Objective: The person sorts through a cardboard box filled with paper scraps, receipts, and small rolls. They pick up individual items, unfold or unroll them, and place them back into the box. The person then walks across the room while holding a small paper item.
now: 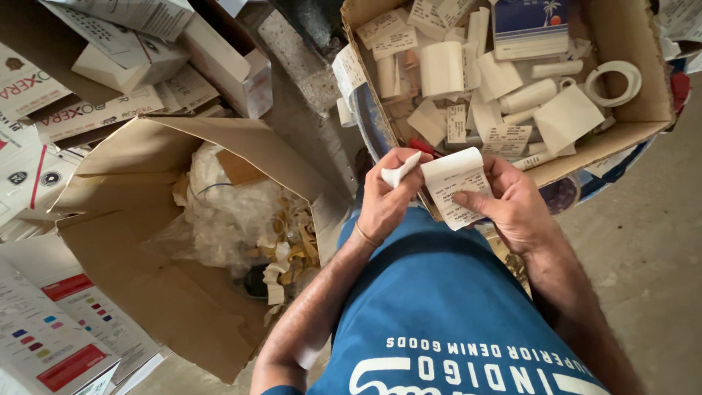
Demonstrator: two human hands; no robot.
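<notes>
Head cam: left hand point(384, 201) pinches a peeled backing strip point(398, 173), right hand point(515, 208) grips the printed label point(455, 186); I'd keep thumbs off the sticky side.

Both hands point(391, 194) point(512, 205) hold printed paper slip point(455, 186); cardboard box point(629, 36) behind.

Concrete floor point(643, 249), grey (bare at right). On it: open brown box point(146, 292) at left, flat white cartons point(44, 336) stacked beside; more cartons point(146, 51) behind.
</notes>
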